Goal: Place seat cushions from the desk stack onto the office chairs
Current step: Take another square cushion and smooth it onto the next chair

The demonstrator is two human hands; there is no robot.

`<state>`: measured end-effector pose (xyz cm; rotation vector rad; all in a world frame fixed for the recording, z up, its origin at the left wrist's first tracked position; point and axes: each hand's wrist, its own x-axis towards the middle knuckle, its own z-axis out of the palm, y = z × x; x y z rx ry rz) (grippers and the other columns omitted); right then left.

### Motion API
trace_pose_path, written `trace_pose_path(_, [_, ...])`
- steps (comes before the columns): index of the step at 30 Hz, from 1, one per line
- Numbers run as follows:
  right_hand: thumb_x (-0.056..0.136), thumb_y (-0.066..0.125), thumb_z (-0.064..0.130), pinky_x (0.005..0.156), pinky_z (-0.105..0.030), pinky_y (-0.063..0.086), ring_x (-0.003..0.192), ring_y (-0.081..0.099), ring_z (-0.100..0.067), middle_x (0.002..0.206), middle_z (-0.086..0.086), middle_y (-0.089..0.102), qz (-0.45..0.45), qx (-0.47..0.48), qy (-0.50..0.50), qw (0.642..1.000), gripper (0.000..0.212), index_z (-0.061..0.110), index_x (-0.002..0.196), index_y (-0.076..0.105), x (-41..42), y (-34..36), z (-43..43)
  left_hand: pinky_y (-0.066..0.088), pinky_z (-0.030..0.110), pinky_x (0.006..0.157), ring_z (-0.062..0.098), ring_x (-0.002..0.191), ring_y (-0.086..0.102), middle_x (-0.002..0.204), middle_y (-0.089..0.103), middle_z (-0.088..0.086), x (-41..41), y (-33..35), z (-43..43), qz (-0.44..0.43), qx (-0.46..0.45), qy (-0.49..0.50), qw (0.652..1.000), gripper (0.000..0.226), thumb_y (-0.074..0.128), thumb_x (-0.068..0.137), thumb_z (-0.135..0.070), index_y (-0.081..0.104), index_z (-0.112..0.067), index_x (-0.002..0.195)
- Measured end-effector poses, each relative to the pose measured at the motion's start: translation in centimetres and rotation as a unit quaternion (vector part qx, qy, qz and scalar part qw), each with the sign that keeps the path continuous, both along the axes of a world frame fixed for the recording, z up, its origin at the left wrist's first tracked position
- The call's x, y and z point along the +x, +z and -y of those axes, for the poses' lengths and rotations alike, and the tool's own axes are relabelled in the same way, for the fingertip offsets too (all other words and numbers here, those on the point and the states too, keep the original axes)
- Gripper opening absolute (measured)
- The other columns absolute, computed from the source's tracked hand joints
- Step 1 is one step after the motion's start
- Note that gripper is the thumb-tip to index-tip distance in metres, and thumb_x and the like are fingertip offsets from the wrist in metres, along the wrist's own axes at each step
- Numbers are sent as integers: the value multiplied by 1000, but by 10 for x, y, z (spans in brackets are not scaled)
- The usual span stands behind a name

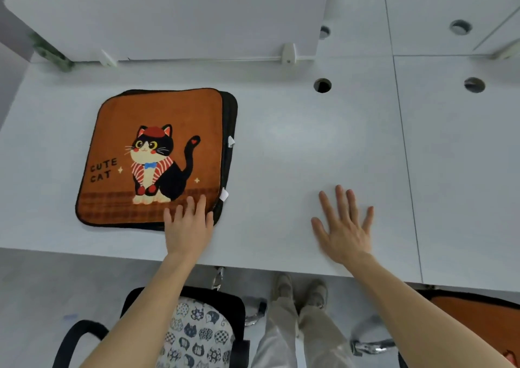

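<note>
I am resting my left hand, fingers straight, on the near corner of the top cushion, probably to steady the stack ahead of it, while my right hand is hovering spread and empty over the bench to its right.

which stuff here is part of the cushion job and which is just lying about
Job: orange cat cushion, dark cushion under it, left hand touching it, black chair with patterned cushion, second orange cushion lower right.
Lying about: white divider panel, desk cable holes.
</note>
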<state>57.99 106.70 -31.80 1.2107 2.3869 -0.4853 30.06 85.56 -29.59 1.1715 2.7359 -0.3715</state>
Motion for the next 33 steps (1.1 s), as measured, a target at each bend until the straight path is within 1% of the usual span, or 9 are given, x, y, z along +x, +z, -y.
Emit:
trace_pose_path(4, [95, 1, 71, 116, -61, -19, 142, -42, -17, 153, 9, -47, 9, -17, 0, 1000, 68, 44, 145, -37, -1, 3, -2, 54, 41, 65, 36, 64, 66, 88, 70, 24, -3, 18, -23, -26, -83, -47, 995, 34, 72, 81, -20, 63, -3, 108])
trace_pose_path(9, [93, -1, 73, 116, -64, -14, 139, -46, -19, 148, 8, -53, 39, -48, 10, 998, 70, 43, 143, -40, -4, 8, -7, 47, 37, 79, 27, 93, 68, 104, 70, 5, -14, 61, -50, 5, -103, -35, 994, 32, 45, 99, -23, 48, -17, 131])
trace_pose_path(11, [93, 1, 73, 117, -65, -12, 140, -44, -20, 148, 8, -53, 53, -72, 15, 996, 71, 44, 144, -39, -5, 12, -10, 46, 36, 72, 30, 82, 67, 105, 68, 8, -32, 85, -44, -14, -23, -14, 1000, 37, 44, 98, -26, 48, -15, 133])
trace_pose_path(14, [91, 10, 78, 116, -68, -7, 141, -42, -22, 147, 6, -53, 69, -103, 25, 992, 80, 44, 144, -38, -7, 21, -15, 28, 24, 50, 25, 52, 46, 73, 60, 9, -48, 133, -33, -60, 154, -22, 986, 5, 55, 90, -14, 53, -12, 94])
trace_pose_path(17, [83, 24, 87, 114, -70, 3, 145, -38, -24, 147, 7, -52, 87, -147, 34, 985, 94, 46, 141, -37, -13, 41, -26, 19, 20, 50, 19, 47, 35, 54, 41, 2, -39, 177, -41, -69, 281, -25, 957, 27, 58, 84, -2, 39, -16, 71])
trace_pose_path(21, [78, 16, 94, 123, -57, 3, 154, -12, -31, 167, -3, -15, 18, -237, -61, 969, 102, 35, 160, 4, -27, 75, -36, 32, 25, 47, 12, 43, 27, 52, 35, -6, 12, 211, -65, -47, 375, -103, 920, 29, 54, 82, 3, 39, -19, 70])
trace_pose_path(23, [79, 19, 93, 120, -60, 12, 153, 12, -35, 167, -6, 15, -80, -332, -191, 920, 102, 30, 159, 24, -28, 97, -37, 36, 28, 43, 15, 45, 39, 54, 45, -4, 48, 210, -78, 4, 408, -130, 903, 25, 56, 82, 4, 47, -16, 70])
trace_pose_path(27, [77, 36, 90, 105, -66, 39, 133, 50, -41, 151, -13, 47, -236, -499, -391, 736, 95, 31, 152, 37, -7, 133, -35, 51, 43, 54, 19, 65, 60, 68, 58, -3, 117, 199, -102, 248, 385, -125, 880, 29, 53, 82, 2, 47, -24, 74])
trace_pose_path(33, [76, 48, 88, 85, -61, 56, 111, 65, -41, 123, -15, 67, -329, -502, -482, 638, 84, 22, 127, 61, 39, 136, -35, 49, 30, 91, 11, 106, 61, 95, 67, -3, 184, 172, -122, 528, 238, -47, 814, 34, 52, 87, 6, 53, -25, 71])
